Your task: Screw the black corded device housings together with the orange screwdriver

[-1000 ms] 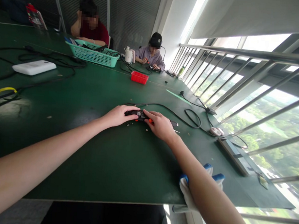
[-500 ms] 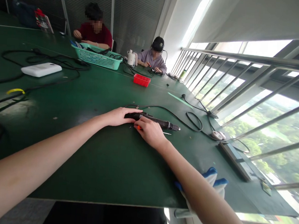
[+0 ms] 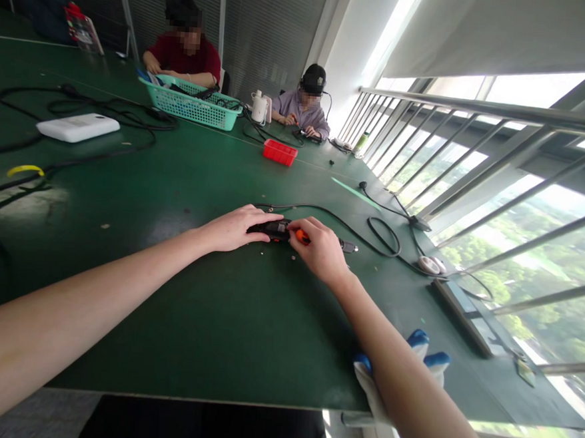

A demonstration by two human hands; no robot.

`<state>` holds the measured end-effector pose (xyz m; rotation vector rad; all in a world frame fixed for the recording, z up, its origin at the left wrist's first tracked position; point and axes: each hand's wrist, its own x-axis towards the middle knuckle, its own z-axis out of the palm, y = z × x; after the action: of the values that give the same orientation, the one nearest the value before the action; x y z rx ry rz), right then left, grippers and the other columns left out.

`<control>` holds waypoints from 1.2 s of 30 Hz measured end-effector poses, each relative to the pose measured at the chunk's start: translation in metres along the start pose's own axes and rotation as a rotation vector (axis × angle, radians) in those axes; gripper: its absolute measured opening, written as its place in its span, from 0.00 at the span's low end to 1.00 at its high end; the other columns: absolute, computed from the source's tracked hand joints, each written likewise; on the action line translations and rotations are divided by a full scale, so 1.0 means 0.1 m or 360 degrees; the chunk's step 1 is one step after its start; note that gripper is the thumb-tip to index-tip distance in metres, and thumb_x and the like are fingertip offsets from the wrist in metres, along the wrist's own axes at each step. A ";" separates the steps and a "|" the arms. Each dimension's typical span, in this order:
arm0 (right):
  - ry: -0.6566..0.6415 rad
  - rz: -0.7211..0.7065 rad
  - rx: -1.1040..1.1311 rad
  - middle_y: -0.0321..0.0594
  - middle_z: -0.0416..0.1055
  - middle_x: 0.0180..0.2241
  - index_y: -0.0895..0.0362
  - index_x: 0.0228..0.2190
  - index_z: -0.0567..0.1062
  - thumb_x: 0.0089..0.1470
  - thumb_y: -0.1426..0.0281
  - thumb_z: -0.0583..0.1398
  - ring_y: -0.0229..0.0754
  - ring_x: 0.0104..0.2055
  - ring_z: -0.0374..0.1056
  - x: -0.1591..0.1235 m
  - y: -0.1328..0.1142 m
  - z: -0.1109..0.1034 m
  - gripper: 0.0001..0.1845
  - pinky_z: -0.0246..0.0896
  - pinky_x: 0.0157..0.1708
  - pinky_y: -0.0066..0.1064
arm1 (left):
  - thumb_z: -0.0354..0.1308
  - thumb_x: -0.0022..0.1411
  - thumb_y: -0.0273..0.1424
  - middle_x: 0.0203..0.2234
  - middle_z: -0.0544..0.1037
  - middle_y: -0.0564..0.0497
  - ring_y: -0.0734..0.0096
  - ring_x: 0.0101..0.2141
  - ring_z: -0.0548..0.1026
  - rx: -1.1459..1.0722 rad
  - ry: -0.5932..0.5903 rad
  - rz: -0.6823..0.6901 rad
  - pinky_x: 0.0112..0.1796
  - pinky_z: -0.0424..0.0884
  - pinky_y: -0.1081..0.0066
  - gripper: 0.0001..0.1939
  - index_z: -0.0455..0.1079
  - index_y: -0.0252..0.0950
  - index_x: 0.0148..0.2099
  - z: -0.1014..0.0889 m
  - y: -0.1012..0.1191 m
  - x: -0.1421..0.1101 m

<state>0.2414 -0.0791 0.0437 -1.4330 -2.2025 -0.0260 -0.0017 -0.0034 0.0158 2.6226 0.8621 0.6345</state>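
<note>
A black electric screwdriver (image 3: 276, 229) lies across the green table (image 3: 204, 333), its metal tip pointing right and its cord trailing behind. My left hand (image 3: 234, 228) is closed round its rear end, thumb on the near side and fingers on the far side. In my right hand (image 3: 320, 248) a screwdriver with an orange handle (image 3: 301, 235) is pinched just over the black body. That hand hides the screwdriver's shaft and the middle of the electric tool. A few tiny bits lie on the table just in front of the tool.
White-and-blue gloves (image 3: 419, 342) lie partly under my right forearm. Farther off are a red tray (image 3: 280, 153), a teal basket (image 3: 195, 105), a white box (image 3: 78, 127) and black cables (image 3: 109, 153). Two people sit across the table. A metal railing (image 3: 460, 114) runs along the right.
My right hand has shifted slightly right and up onto the electric screwdriver, and the orange handle shows more. The screwdriver's shaft, visible before, is now hidden. My left hand keeps its hold.
</note>
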 end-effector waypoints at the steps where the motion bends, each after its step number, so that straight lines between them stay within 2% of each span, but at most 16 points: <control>1: -0.0004 -0.0014 -0.0003 0.39 0.75 0.45 0.50 0.44 0.76 0.65 0.67 0.56 0.42 0.43 0.73 0.00 -0.02 0.01 0.10 0.65 0.45 0.30 | 0.53 0.71 0.49 0.57 0.75 0.48 0.55 0.57 0.68 0.0001 -0.0004 -0.0001 0.58 0.65 0.59 0.31 0.58 0.49 0.71 0.00 0.01 0.00; 10: 0.0109 0.0037 -0.0028 0.38 0.75 0.44 0.51 0.45 0.74 0.65 0.64 0.56 0.43 0.41 0.73 0.01 -0.06 0.10 0.10 0.65 0.40 0.31 | 0.50 0.71 0.51 0.58 0.75 0.48 0.56 0.55 0.68 -0.0020 0.0033 -0.0016 0.57 0.64 0.62 0.30 0.61 0.46 0.70 0.03 0.00 0.01; 15: 0.0072 0.0020 -0.0074 0.40 0.75 0.48 0.51 0.45 0.78 0.67 0.63 0.55 0.43 0.42 0.74 0.01 -0.04 0.07 0.13 0.67 0.42 0.31 | 0.49 0.72 0.50 0.56 0.76 0.48 0.56 0.54 0.69 0.0036 0.0063 -0.0031 0.55 0.66 0.62 0.29 0.61 0.44 0.69 0.03 0.02 0.01; 19: -0.0040 -0.0017 -0.0195 0.40 0.76 0.47 0.50 0.47 0.80 0.67 0.64 0.56 0.42 0.40 0.74 -0.03 -0.03 -0.04 0.15 0.66 0.40 0.31 | 0.48 0.73 0.50 0.55 0.76 0.47 0.56 0.53 0.71 0.0059 0.0067 -0.0082 0.52 0.67 0.63 0.28 0.62 0.44 0.68 0.02 0.04 0.01; 22: -0.0192 -0.0217 -0.0184 0.40 0.75 0.49 0.49 0.49 0.79 0.67 0.65 0.56 0.42 0.42 0.74 -0.05 -0.10 -0.07 0.14 0.66 0.42 0.31 | 0.50 0.72 0.49 0.57 0.76 0.48 0.56 0.54 0.71 0.0034 0.0081 -0.0098 0.53 0.68 0.62 0.28 0.63 0.45 0.68 0.02 0.02 0.01; 25: -0.0381 -0.0431 -0.0162 0.41 0.73 0.51 0.49 0.51 0.77 0.68 0.65 0.55 0.42 0.46 0.73 -0.04 -0.22 -0.02 0.14 0.65 0.43 0.30 | 0.53 0.70 0.49 0.60 0.74 0.49 0.56 0.56 0.70 -0.0006 0.0090 -0.0081 0.56 0.67 0.61 0.27 0.65 0.46 0.67 0.03 -0.02 0.01; 29: -0.0507 -0.0446 -0.0265 0.43 0.73 0.48 0.53 0.47 0.76 0.69 0.66 0.53 0.41 0.42 0.73 -0.01 -0.33 0.06 0.13 0.64 0.40 0.30 | 0.55 0.69 0.48 0.60 0.74 0.50 0.56 0.55 0.71 -0.0039 0.0110 -0.0080 0.56 0.68 0.60 0.26 0.67 0.48 0.66 0.04 -0.05 0.01; 33: -0.0446 -0.0317 -0.0201 0.43 0.75 0.45 0.55 0.47 0.72 0.69 0.67 0.53 0.43 0.39 0.73 -0.02 -0.26 0.04 0.10 0.64 0.38 0.31 | 0.60 0.65 0.50 0.57 0.77 0.48 0.57 0.53 0.74 -0.0161 0.0166 -0.0090 0.56 0.69 0.59 0.28 0.70 0.44 0.63 0.01 -0.05 0.01; 36: -0.0258 -0.0198 -0.0027 0.43 0.75 0.47 0.54 0.52 0.69 0.68 0.68 0.53 0.45 0.42 0.74 -0.04 -0.13 -0.01 0.13 0.65 0.41 0.32 | 0.62 0.63 0.50 0.54 0.78 0.47 0.58 0.51 0.76 -0.0414 0.0238 -0.0114 0.54 0.73 0.59 0.30 0.71 0.42 0.61 -0.02 -0.05 0.00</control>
<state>0.2318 -0.0882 0.0463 -1.3471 -2.4265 0.0297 -0.0048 0.0008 0.0161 2.3254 0.8483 0.8697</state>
